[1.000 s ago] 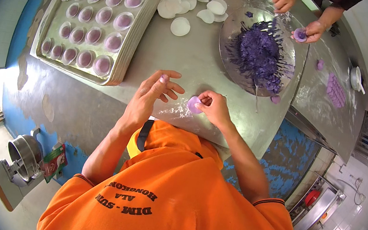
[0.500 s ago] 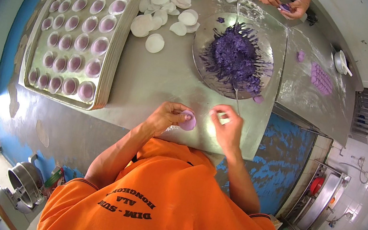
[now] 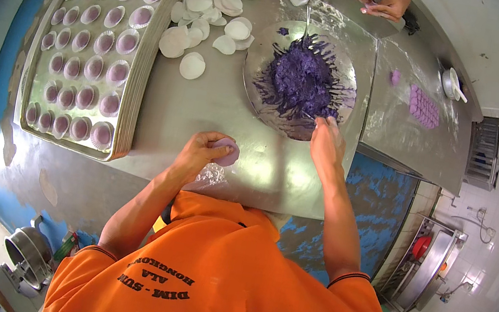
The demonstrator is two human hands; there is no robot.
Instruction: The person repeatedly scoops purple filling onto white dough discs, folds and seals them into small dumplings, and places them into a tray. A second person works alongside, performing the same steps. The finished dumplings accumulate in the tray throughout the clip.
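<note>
Wrapper (image 3: 225, 150) is cupped flat in the left hand (image 3: 201, 155) just below-left of the bowl (image 3: 253, 85), kept open for filling, while a thin tool is pinched by the right hand (image 3: 326, 145) at the bowl's near rim, tip in the purple paste (image 3: 303, 80).

Brushed steel table (image 3: 216, 119), dully reflective, streaked. Polished metal bowl (image 3: 264, 55), mirror-bright at the rim, smeared with thick, rough, matt purple paste (image 3: 303, 80). Matt metal tray (image 3: 139, 75) holding pleated paper cups (image 3: 102, 134). Smooth, floury-looking white dough rounds (image 3: 192, 65), matt. Soft pale-purple dough piece (image 3: 226, 150) in left hand (image 3: 201, 152), smooth. Crinkled clear plastic film (image 3: 211, 176), glossy. Orange cloth shirt (image 3: 224, 281), matt knit.
</note>
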